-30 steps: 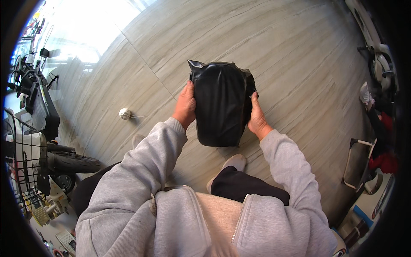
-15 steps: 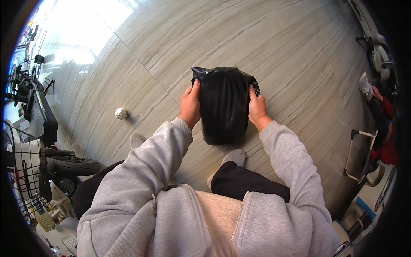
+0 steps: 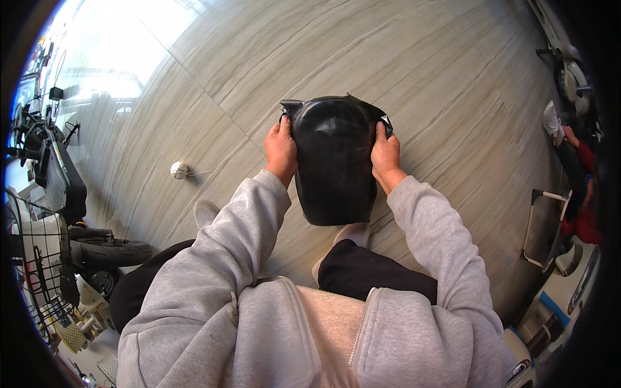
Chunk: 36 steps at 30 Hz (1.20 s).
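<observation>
A glossy black cover (image 3: 333,161) fits closely over a rounded, seat-shaped body, which it hides from view. Its lower end is smooth and taut, while loose corners stick out at the far end. One of these, at the upper left, is pinched by my left hand (image 3: 281,154), thumb on top. My right hand (image 3: 386,155) is closed on the opposite upper corner, where a small white patch shows beside the thumb. The fingers of both hands are mostly hidden under the edges. The near end of the covered body sits just above my right shoe.
On the floor to the left lies a white ball of string (image 3: 179,170) with a loose end. Along the left stand a black wire basket (image 3: 40,258), a tyre (image 3: 110,251) and scooter parts. At the right are a metal-framed stand (image 3: 544,226) and a seated person in red (image 3: 584,216).
The covered body has shifted slightly left and tilted, and its far end now looks smoother and rounder. Both hands moved slightly left with it, still gripping the corners.
</observation>
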Motion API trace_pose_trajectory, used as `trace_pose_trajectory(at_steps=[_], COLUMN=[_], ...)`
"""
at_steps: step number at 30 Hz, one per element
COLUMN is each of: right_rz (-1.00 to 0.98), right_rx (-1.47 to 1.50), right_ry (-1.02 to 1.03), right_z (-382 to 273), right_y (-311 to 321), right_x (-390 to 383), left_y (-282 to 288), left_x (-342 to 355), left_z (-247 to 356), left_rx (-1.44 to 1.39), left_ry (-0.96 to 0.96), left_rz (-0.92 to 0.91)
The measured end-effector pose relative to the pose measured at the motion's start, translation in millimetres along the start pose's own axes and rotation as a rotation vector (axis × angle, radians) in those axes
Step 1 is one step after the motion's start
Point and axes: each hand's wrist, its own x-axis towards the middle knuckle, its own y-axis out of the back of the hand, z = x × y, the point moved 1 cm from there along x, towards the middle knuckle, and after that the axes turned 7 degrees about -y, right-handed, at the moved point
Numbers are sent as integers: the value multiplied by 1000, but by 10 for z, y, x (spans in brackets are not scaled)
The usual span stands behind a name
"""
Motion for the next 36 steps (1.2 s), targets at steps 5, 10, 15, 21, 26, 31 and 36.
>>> trace_pose_trajectory(at_steps=[5,10,15,21,26,31,36], right_rz=[-101,-254,-364,-711,-616,-433,-317], right_rx=[-34,74,112,604,362,347,372], right_ry=[-51,-125,-281,-550,-435,-281,-231], right_z=[23,51,-47,-471,-395,-128,-101], right_y=[81,133,123,120,108,106,113], right_x=[23,-27,-84,-294,-297,-120,-74], left_y=[11,52,93,113,178,212,207], left_x=[-13,-19,40,100,180,29,-288], left_z=[10,38,12,34,20,-48,4], left_rx=[-73,-161,-253,-315,-298,-511,-267], left_ry=[134,285,411,430,369,500,558], left_rz=[-88,-173,-241,-244,-217,-412,-344])
